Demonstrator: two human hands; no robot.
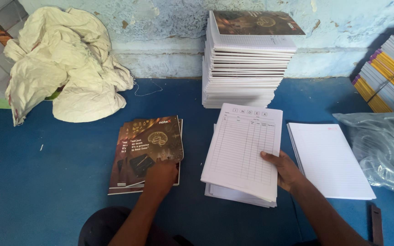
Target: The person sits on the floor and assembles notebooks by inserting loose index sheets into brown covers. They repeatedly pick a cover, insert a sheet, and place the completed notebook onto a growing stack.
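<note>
Hands on covers and page stack
Your left hand [160, 176] fingers press flat on the dark covers [149, 148]; your right hand [284, 171] fingers clamp the page stack [242, 152] edge.

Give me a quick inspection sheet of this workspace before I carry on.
Surface: blue floor, worn.
Job's things: dark covers fanned; ruled page block; lined sheet pile; tall page stack.
Clutter: crumpled white sack; clear plastic bag.
Hands: left hand on the covers; right hand grips the page block, fingers on top.
Cables: nothing seen; loose string.
Surroundings: peeling blue wall; coloured notebooks.
</note>
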